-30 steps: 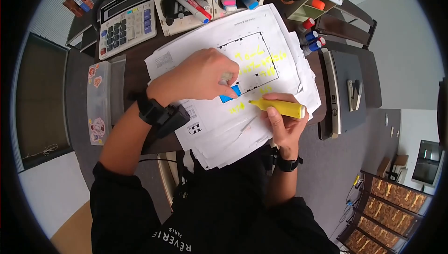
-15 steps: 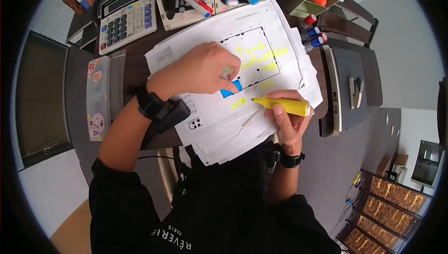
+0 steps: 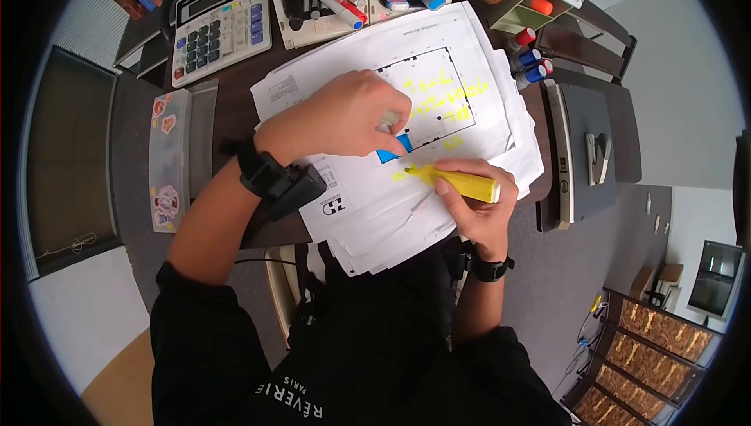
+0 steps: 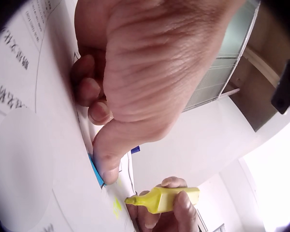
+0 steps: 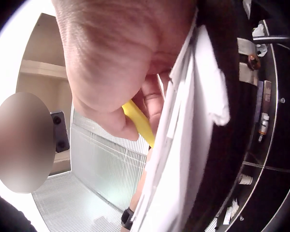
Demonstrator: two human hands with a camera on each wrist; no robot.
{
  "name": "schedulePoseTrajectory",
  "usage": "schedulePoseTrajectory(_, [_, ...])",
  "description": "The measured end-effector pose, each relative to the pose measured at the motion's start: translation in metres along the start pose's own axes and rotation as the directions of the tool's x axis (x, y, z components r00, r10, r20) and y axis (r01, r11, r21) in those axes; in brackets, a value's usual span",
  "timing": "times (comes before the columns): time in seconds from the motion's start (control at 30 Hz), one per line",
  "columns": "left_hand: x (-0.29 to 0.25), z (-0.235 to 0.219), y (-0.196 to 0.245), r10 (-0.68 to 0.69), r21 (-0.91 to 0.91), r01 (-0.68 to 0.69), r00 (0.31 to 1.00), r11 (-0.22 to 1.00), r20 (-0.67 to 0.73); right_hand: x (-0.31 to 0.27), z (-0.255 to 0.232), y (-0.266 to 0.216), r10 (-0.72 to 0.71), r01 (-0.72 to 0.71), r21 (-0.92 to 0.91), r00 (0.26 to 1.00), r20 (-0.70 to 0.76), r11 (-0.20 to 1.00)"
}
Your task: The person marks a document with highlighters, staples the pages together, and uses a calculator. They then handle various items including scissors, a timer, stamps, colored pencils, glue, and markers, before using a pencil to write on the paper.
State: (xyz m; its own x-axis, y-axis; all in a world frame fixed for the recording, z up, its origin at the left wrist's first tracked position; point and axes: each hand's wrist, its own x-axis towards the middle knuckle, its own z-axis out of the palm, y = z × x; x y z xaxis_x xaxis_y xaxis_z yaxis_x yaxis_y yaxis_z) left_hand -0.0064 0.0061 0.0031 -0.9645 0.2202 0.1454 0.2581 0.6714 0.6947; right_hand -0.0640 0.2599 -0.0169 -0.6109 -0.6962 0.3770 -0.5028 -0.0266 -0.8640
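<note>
My right hand [image 3: 486, 221] pinches an uncapped yellow highlighter [image 3: 466, 185] between thumb and fingers, its tip pointing left. The tip is close to a short yellow mark [image 3: 398, 177] on the stacked papers [image 3: 368, 211]. Larger yellow handwritten figures [image 3: 447, 97] cover the printed plan on the top sheet. My left hand [image 3: 340, 118] rests on that sheet with its fingers curled under. Its straight thumb [image 4: 109, 157] presses at a flat blue patch [image 3: 388, 153] at the plan's lower edge, covering part of it. In the right wrist view my hand hides most of the highlighter [image 5: 139, 123].
Behind the papers stand a calculator [image 3: 223, 35] and a pen organizer [image 3: 321, 36]. Several stamps or bottles with red and blue caps [image 3: 530, 57] are at the right. A dark laptop-like case [image 3: 579, 156] bears a stapler [image 3: 598, 158]. A stickered clear box [image 3: 166, 161] lies left.
The highlighter and right hand have shifted left, bringing the tip nearer the short yellow mark below the blue patch. My left hand keeps its place on the paper; the head view has shifted slightly.
</note>
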Motion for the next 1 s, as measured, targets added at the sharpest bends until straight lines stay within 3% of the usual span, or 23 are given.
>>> schedulePoseTrajectory(0.23, [0.0011,-0.0016,0.0033,-0.07,-0.036,0.072,0.996,0.997,0.047,0.0035,0.0021,-0.0036,0.001,-0.001,-0.011,1.0,0.005,1.0])
schedulePoseTrajectory(0.33, [0.0007,0.0005,0.0005,-0.048,-0.011,0.048,0.999,0.999,0.016,0.0027,0.0019,-0.0022,0.009,-0.008,-0.045,1.0,0.016,0.999])
schedulePoseTrajectory(0.4, [0.0005,0.0048,-0.0054,0.077,0.014,-0.076,0.996,0.997,-0.054,0.002,0.0024,-0.0007,0.001,-0.001,-0.036,1.0,0.009,0.999])
schedulePoseTrajectory(0.5, [0.0014,0.0007,0.0004,-0.051,-0.029,0.053,0.998,0.998,0.04,0.0036,0.0034,-0.0041,0.019,-0.019,-0.032,1.0,0.004,0.999])
schedulePoseTrajectory(0.7, [0.0004,0.0031,-0.0024,0.014,-0.019,-0.014,1.0,1.0,-0.018,0.0037,0.0017,-0.0005,-0.012,0.014,-0.046,0.999,0.04,0.999])
schedulePoseTrajectory(0.9, [0.002,-0.0018,0.004,-0.066,-0.029,0.068,0.997,0.997,0.045,0.0044,0.004,-0.0037,-0.001,0.003,-0.054,1.0,0.025,0.999])
schedulePoseTrajectory(1.0, [0.0013,0.0015,0.0,-0.024,-0.029,0.024,1.0,0.999,0.012,0.0041,0.0045,-0.0035,-0.003,0.004,-0.051,1.0,0.014,0.999])
